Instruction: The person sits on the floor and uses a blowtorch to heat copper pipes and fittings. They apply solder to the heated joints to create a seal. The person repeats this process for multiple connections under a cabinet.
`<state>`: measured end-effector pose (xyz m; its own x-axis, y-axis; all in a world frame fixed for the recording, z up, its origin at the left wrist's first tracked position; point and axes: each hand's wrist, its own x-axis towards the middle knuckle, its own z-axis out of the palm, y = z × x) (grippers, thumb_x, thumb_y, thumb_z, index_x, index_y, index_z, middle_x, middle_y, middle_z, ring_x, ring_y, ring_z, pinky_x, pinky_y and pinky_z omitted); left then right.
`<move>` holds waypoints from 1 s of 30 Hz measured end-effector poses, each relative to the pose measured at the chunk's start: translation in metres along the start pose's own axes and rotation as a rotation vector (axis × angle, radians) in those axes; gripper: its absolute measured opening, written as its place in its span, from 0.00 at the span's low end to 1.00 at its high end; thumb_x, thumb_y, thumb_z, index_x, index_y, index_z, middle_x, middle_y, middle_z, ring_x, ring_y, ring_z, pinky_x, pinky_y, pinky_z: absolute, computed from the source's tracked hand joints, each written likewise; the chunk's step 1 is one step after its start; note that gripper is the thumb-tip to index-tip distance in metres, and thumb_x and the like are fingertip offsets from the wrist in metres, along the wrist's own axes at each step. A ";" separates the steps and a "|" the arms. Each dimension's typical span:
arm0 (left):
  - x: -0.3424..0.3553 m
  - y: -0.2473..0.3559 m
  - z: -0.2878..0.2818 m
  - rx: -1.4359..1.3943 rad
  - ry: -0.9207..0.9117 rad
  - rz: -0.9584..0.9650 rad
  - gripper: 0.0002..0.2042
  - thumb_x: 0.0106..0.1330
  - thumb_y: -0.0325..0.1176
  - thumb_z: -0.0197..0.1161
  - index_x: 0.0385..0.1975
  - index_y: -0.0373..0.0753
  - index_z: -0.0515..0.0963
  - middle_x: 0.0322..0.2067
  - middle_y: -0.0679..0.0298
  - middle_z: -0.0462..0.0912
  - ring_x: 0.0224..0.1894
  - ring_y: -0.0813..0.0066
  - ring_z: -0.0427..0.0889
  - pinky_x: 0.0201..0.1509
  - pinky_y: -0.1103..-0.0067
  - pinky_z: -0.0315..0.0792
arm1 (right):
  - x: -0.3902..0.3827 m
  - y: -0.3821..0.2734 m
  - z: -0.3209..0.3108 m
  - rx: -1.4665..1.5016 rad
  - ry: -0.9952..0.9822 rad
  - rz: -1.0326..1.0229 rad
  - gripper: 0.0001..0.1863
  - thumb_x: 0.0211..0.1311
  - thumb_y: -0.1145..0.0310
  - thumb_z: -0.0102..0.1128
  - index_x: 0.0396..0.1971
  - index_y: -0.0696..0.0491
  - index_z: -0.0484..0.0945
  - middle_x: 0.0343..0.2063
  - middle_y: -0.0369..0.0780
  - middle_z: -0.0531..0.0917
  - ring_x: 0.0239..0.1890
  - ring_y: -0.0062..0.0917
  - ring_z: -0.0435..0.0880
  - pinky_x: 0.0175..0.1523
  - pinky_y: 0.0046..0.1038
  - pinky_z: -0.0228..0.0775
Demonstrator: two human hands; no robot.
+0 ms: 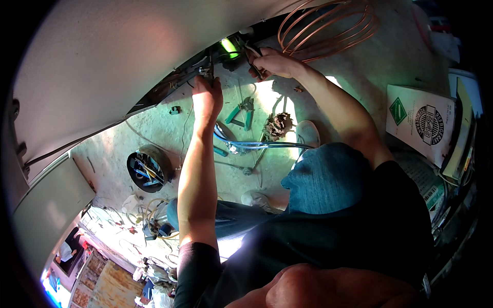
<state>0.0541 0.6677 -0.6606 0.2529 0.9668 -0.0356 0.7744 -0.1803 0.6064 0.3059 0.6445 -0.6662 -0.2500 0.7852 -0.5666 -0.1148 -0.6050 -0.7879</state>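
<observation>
Seen from above through a round fisheye view, a person in a black shirt (328, 241) and blue jeans (328, 179) is down low on a grey concrete floor (169, 128), both bare arms stretched toward the dark opening along the edge of a large pale panel (102, 66). In that opening, at the top centre, are dark parts, a small metal fitting (201, 71) and a bright yellow-green item (229, 47).

The left hand (207, 93) is closed up, its fingers curled inward right by the metal fitting; whether it grips the fitting cannot be told. The right hand (276, 63), on the other side of the yellow-green item, has its fingers bent beside a slim dark object (255, 71); its hold is unclear too.

Just beyond the right hand lies a loose coil of copper tubing (328, 28). On the floor between the forearms are green-handled pliers (242, 117), spread apart, and a crumpled brown clump (278, 126) near a grey shoe (307, 134). Blue hoses (267, 145) run past them toward the knee. Left of the left forearm stands a round, dark container (162, 160) of tools; far right, a white printed box (411, 115).
</observation>
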 end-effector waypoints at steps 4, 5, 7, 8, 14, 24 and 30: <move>-0.001 -0.002 0.001 0.016 0.002 0.003 0.16 0.66 0.35 0.65 0.39 0.29 0.67 0.31 0.38 0.82 0.36 0.33 0.82 0.39 0.52 0.76 | -0.002 -0.004 0.000 -0.031 -0.030 0.002 0.05 0.66 0.72 0.50 0.40 0.54 0.70 0.34 0.38 0.80 0.37 0.24 0.83 0.38 0.30 0.79; 0.000 -0.001 0.001 0.018 0.002 0.008 0.16 0.66 0.35 0.65 0.39 0.29 0.67 0.31 0.38 0.82 0.37 0.33 0.82 0.39 0.52 0.76 | -0.003 -0.005 0.000 -0.034 -0.034 0.004 0.05 0.66 0.73 0.50 0.40 0.54 0.70 0.34 0.38 0.80 0.37 0.24 0.83 0.38 0.31 0.79; 0.000 0.000 0.001 0.006 -0.011 -0.003 0.16 0.66 0.35 0.64 0.39 0.28 0.67 0.31 0.38 0.82 0.36 0.33 0.82 0.39 0.52 0.76 | -0.002 -0.003 -0.001 -0.030 -0.015 -0.002 0.06 0.66 0.73 0.50 0.41 0.54 0.70 0.35 0.38 0.79 0.38 0.24 0.83 0.39 0.31 0.79; 0.000 0.000 0.000 0.002 -0.015 -0.011 0.16 0.66 0.35 0.64 0.39 0.28 0.67 0.31 0.38 0.82 0.36 0.33 0.82 0.39 0.52 0.76 | -0.001 -0.002 0.000 -0.028 -0.009 -0.005 0.06 0.66 0.73 0.50 0.41 0.54 0.70 0.35 0.38 0.79 0.38 0.24 0.83 0.39 0.31 0.79; 0.001 -0.002 0.001 0.010 0.013 0.019 0.16 0.66 0.35 0.64 0.39 0.28 0.67 0.32 0.36 0.82 0.36 0.32 0.82 0.40 0.52 0.76 | 0.002 -0.001 -0.002 -0.031 -0.049 -0.004 0.06 0.66 0.74 0.50 0.41 0.54 0.69 0.35 0.39 0.79 0.39 0.24 0.84 0.40 0.32 0.79; 0.005 0.006 -0.002 -0.001 -0.051 -0.072 0.16 0.66 0.35 0.64 0.39 0.27 0.68 0.33 0.35 0.83 0.38 0.32 0.82 0.41 0.53 0.77 | 0.001 -0.003 0.001 -0.034 -0.039 -0.021 0.02 0.64 0.77 0.49 0.35 0.56 0.67 0.31 0.39 0.75 0.36 0.27 0.83 0.40 0.36 0.82; 0.005 0.007 -0.002 -0.002 -0.062 -0.083 0.17 0.66 0.35 0.64 0.39 0.27 0.68 0.33 0.36 0.83 0.39 0.33 0.83 0.41 0.53 0.77 | 0.000 -0.004 -0.001 -0.048 -0.067 -0.016 0.05 0.65 0.74 0.50 0.39 0.55 0.68 0.33 0.39 0.78 0.39 0.25 0.83 0.40 0.33 0.79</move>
<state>0.0598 0.6721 -0.6545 0.2230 0.9655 -0.1348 0.7929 -0.0992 0.6013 0.3076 0.6471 -0.6639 -0.3129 0.7830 -0.5376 -0.0738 -0.5843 -0.8082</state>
